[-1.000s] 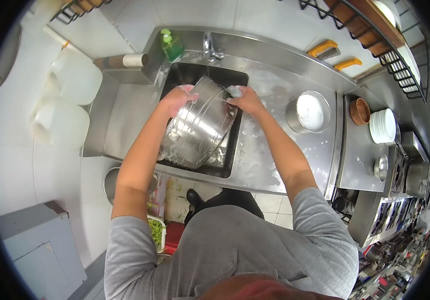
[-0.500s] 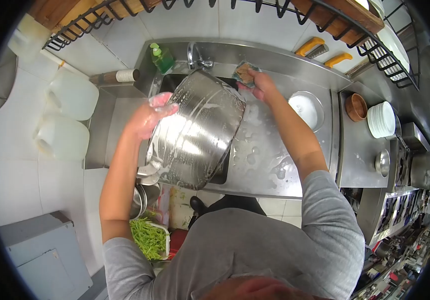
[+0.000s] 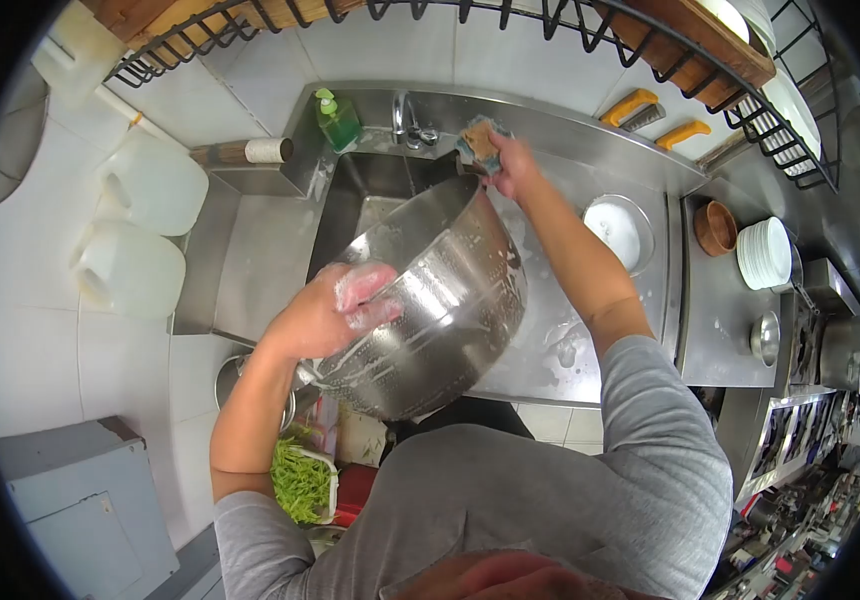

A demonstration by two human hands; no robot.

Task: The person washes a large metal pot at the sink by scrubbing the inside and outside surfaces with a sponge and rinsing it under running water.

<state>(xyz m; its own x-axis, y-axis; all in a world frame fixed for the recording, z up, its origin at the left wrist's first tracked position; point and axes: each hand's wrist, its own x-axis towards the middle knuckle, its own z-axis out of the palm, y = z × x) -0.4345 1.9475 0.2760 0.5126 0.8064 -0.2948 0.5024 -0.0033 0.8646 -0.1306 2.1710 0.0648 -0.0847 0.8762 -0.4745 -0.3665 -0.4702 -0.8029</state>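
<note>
A large stainless steel pot (image 3: 450, 325), streaked with suds, is tilted over the front of the sink, its open mouth facing up and left. My left hand (image 3: 335, 312), soapy at the fingers, is closed on the pot's near left side. In my right hand (image 3: 514, 168) is a blue-and-tan sponge (image 3: 480, 142), just above the pot's far rim. The right fingers are partly hidden; I cannot tell whether they also touch the rim. Behind the pot, a thin stream of water falls from the faucet (image 3: 400, 118) into the sink basin (image 3: 335, 195).
A green soap bottle (image 3: 339, 122) stands left of the faucet. On the wet drainboard sits a bowl of white suds (image 3: 614, 232). Stacked white plates (image 3: 765, 253) and a wooden bowl (image 3: 715, 227) stand farther right. A black wire rack (image 3: 550, 18) hangs above; greens (image 3: 302, 482) are below left.
The pot has been turned and shifted right and toward me, so its open mouth now shows. My left hand moved right and nearer with it. The sponge moved slightly left.
</note>
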